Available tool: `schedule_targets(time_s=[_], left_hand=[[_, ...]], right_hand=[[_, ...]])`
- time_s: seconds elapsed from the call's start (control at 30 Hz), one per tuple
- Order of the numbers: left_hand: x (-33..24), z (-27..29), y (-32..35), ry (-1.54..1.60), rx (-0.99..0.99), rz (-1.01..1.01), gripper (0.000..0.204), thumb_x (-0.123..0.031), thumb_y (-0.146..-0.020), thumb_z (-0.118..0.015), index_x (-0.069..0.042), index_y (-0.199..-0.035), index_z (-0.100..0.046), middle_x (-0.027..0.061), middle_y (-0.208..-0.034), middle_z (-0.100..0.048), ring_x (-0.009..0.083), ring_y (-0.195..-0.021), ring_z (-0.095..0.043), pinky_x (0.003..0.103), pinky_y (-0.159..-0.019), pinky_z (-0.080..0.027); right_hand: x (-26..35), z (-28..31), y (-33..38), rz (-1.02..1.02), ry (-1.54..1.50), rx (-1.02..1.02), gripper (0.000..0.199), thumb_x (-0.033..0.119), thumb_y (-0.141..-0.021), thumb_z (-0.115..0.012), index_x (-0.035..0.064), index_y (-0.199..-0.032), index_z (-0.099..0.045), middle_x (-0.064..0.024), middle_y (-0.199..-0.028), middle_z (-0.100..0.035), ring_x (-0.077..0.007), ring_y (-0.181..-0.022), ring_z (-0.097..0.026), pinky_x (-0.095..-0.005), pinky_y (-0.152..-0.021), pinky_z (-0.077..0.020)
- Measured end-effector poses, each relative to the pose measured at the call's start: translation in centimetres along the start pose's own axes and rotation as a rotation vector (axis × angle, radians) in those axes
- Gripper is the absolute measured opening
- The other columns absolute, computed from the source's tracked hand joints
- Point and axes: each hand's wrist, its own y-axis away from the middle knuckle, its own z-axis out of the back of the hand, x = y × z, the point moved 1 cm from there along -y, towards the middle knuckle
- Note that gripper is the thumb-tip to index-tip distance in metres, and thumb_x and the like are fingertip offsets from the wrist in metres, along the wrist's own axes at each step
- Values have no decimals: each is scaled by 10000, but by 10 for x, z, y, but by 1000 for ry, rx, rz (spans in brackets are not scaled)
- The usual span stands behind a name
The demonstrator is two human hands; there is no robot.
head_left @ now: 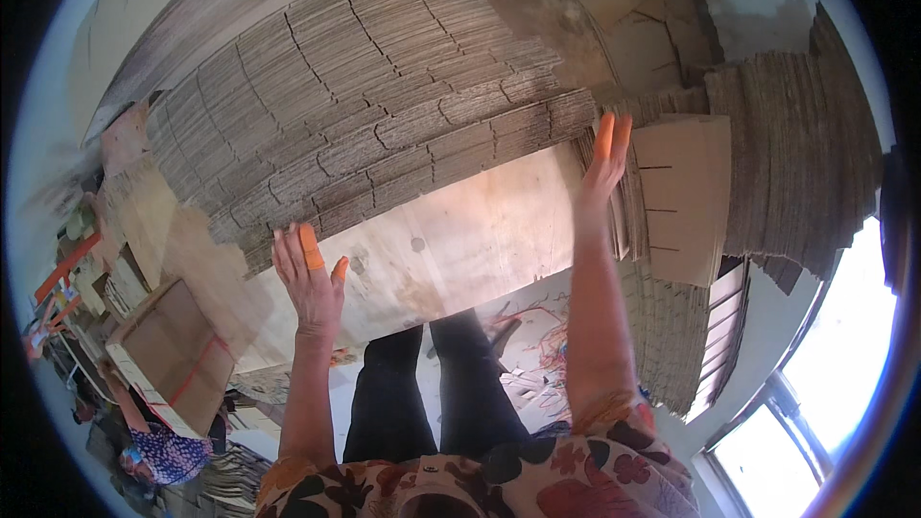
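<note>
Looking down from head height over a pale wooden worktable, with two bare forearms rising from the lower edge. Reaching with the left hand to the near left end of a broad stack of flattened corrugated cardboard sheets, fingers spread and open, orange rubber tips on the forefinger and thumb, fingertips touching or just short of the stack's near edge; contact too close to tell. Stretching the right hand up at the stack's right end, fingers straight and pressed together, orange tips on two of them, lying just beside the edge, gripping nothing. Filling the far half of the table, the stack running in slotted, stepped rows, its near edge cutting slantwise from lower left to upper right. Leaving the near half of the table bare between the two hands, open as far as its front edge.

Standing on edge just right of the right hand, a second pile of tan slotted box blanks, more sheets leaning behind it toward a bright window. Sitting off the table's left corner, a brown bundle of cardboard tied with red strapping. Crouching below that bundle, another person in a blue patterned top.
</note>
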Motion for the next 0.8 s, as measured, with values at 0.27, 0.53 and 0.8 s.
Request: schedule_targets(time_s=[0.27, 0.53, 0.8], left_hand=[[13, -24, -22, -99, 33, -29, 754, -182, -771, -677, -3, -1386, -279, 145, -1437, -273, 360, -1346, -231, 531, -1080, -224], [16, -27, -23, -115, -16, -56, 812, -212, -741, -710, -9, -1392, -269, 147, -1444, -270, 355, -1351, -235, 536, -1078, -224], [12, -34, -38, -202, -37, -86, 850, -204, -738, -716, 1, -1403, -228, 159, -1460, -243, 360, -1351, -226, 541, -1067, -218]], right_hand=[[-24, -48, -26, -194, -163, 206, 571, 452, -886, -503, -46, -1155, -580, -90, -1004, -586, -166, -973, -490, -272, -890, -352], [-10, -46, 1, -322, -546, -22, 734, 533, -878, -477, 29, -1394, -338, -71, -1380, -364, -193, -1242, -338, -333, -1043, -220], [13, -101, 85, -886, -863, 98, 862, 646, -843, -457, 162, -1473, -120, -93, -1513, -124, -258, -1367, -157, -550, -1051, -178]])
